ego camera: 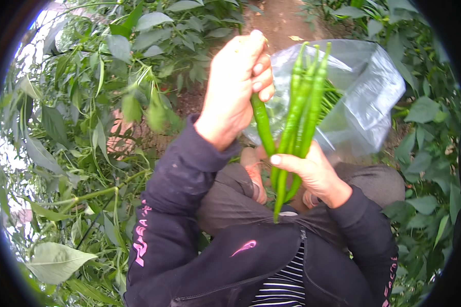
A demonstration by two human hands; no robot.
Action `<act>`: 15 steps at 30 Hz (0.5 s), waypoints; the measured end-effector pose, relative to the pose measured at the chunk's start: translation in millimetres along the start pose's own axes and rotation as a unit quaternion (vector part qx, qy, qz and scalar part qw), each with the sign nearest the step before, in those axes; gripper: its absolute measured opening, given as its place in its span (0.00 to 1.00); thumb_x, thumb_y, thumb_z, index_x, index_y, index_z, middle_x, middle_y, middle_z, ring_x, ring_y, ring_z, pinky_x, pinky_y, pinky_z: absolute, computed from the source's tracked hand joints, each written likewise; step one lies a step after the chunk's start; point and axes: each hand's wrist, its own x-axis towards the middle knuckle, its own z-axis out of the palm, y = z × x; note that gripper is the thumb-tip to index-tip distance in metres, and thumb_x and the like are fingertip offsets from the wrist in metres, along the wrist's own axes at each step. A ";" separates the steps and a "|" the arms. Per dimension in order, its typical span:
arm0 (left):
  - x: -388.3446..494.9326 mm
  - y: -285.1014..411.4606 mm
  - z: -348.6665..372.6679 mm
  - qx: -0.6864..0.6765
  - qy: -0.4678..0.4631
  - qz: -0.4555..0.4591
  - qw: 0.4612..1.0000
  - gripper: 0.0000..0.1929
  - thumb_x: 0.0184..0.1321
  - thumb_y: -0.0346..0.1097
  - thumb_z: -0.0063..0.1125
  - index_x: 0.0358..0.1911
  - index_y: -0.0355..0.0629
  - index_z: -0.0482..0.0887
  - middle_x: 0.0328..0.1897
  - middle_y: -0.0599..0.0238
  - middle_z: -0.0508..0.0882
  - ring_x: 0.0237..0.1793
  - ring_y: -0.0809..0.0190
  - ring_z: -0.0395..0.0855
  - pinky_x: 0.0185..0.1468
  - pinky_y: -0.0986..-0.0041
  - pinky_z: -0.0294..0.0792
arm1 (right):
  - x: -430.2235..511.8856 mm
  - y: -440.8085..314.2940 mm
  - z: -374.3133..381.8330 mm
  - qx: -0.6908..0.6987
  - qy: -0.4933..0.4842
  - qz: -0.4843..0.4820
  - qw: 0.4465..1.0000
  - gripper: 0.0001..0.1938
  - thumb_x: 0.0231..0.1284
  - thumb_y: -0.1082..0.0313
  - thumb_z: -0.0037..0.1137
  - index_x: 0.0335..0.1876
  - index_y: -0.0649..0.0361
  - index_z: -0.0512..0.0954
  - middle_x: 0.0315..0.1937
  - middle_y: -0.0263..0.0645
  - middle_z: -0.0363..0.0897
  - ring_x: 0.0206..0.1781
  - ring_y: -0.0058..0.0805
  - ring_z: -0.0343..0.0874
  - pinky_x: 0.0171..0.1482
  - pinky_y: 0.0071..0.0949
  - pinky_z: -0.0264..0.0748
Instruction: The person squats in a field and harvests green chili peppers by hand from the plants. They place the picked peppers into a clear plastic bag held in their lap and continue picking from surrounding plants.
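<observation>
My left hand (234,82) is closed around the upper end of a single long green chili pepper (262,122). The pepper's lower end hangs down beside the thumb of my right hand (317,172); I cannot tell if they touch. That right hand grips a bunch of green chili peppers (305,103), with stems pointing up and away and thin tips hanging toward my lap. Behind the bunch is a clear plastic bag (372,88), its mouth open, with more green peppers (330,98) inside. My left fingers hide the single pepper's stem.
Leafy pepper plants (77,138) crowd the left side, and more foliage (422,149) lines the right. A strip of bare soil (280,23) runs ahead between them. A leaning green stem (100,192) reaches toward my left sleeve. My bent knees (372,184) are close below the bag.
</observation>
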 end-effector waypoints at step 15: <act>-42.6 -113.8 -21.0 0.109 -0.013 -0.082 0.991 0.24 0.50 0.29 0.64 0.51 0.37 0.71 0.41 0.65 0.78 0.40 0.68 0.77 0.48 0.74 0.72 | 5.8 56.9 -16.4 -0.158 0.102 -0.062 0.980 0.27 0.45 0.70 0.63 0.55 0.65 0.70 0.43 0.37 0.76 0.49 0.27 0.75 0.55 0.28 0.71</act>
